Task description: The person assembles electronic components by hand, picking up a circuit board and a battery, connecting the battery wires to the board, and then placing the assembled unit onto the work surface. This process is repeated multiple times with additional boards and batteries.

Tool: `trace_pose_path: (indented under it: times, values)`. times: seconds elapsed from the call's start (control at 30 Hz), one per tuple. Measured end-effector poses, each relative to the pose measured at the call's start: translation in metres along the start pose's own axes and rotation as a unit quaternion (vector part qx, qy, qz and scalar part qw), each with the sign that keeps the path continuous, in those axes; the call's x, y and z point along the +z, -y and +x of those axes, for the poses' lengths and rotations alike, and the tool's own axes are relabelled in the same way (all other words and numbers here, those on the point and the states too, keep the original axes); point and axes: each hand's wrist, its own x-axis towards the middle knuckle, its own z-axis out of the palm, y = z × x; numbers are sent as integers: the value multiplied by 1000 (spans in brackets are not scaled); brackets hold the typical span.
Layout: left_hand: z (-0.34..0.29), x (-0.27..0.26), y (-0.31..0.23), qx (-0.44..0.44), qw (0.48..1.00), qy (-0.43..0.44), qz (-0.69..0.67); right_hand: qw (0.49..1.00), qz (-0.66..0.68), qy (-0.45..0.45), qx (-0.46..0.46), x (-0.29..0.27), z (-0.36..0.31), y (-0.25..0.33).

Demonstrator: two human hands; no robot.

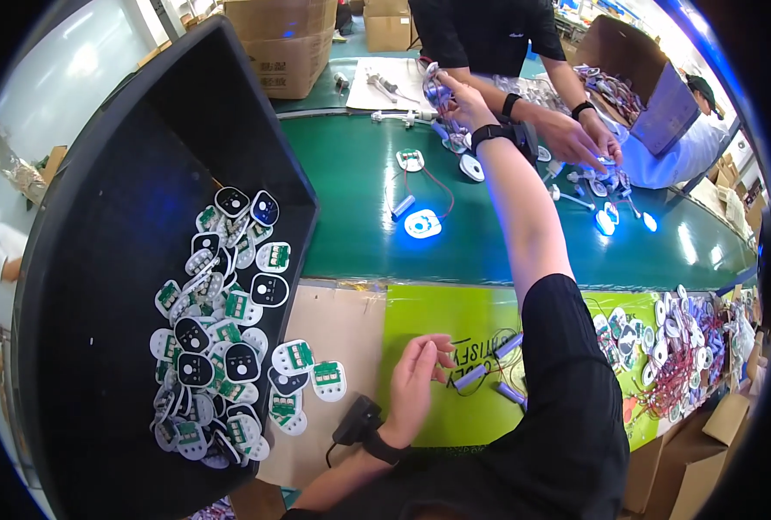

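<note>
My right arm reaches far across the green work surface (351,173). My right hand (465,100) closes around a bundle of wires with small parts (437,91); just below it lie more wired parts and a white round disc (471,167). My left hand (413,381) is held over the near bench with loosely curled, parted fingers, nothing visible in it. Beside its fingertips are purple cylindrical batteries (470,378) with wires on a lime-green mat (429,312). Beyond, a circuit board (410,160) is wired to a battery (403,206) and a glowing blue-white light disc (423,224).
A black bin (100,260) on the left holds many white-cased green boards (230,338), some spilling past its edge. A co-worker's hands (580,143) handle wired parts opposite. Piled wired parts (676,355) lie at right. Cardboard boxes (281,43) stand behind.
</note>
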Motion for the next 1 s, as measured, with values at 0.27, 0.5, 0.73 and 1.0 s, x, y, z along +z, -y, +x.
trace_pose_path:
  times: [0.27, 0.5, 0.73, 1.0]
  values:
    - [2, -3, -1, -15, 1000, -1, -9, 986, 50, 157, -21, -2, -3, -23]
    - [0, -1, -3, -3, 1000, 14, 4, 886, -428, -1, -176, -33, -9, -19]
    - [-3, 2, 1, 31, 999, 16, 40, 771, -624, 12, -128, -63, -66, -14]
    - [5, 3, 14, 125, 977, 13, 171, 520, -796, 282, -131, -100, -274, 43]
